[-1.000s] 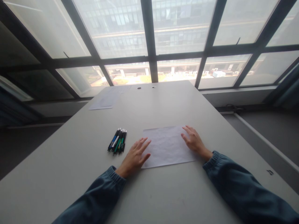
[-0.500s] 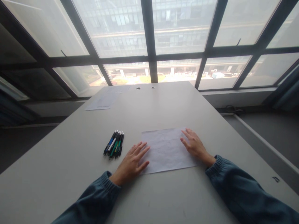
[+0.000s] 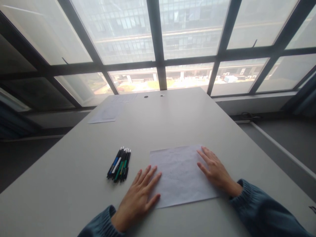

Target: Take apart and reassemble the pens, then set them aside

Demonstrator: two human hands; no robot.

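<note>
A white sheet of paper (image 3: pixel 179 176) lies flat on the table in front of me, with faint marks and slight creases on it. My left hand (image 3: pixel 139 196) rests at the sheet's left edge, fingers spread, thumb and fingertips over the paper. On the right edge lies my right hand (image 3: pixel 217 169), its fingers stretched out and thumb apart. Neither hand grips anything. Left of the sheet, beyond my left hand, is a bunch of pens (image 3: pixel 119 164), laid side by side, mostly black with blue, white and green parts.
The white table (image 3: pixel 172 125) runs toward large framed windows (image 3: pixel 187 33). More paper sheets (image 3: pixel 106 110) lie at its far left. Two small round fittings, one a dark disc (image 3: pixel 146 96), sit near the far edge. A dark mark (image 3: pixel 313 209) shows at the right edge.
The view has shifted, so table, paper and pens appear lower and slightly larger. Both hands stay on the paper's edges, with the left fingers spread a little flatter.
</note>
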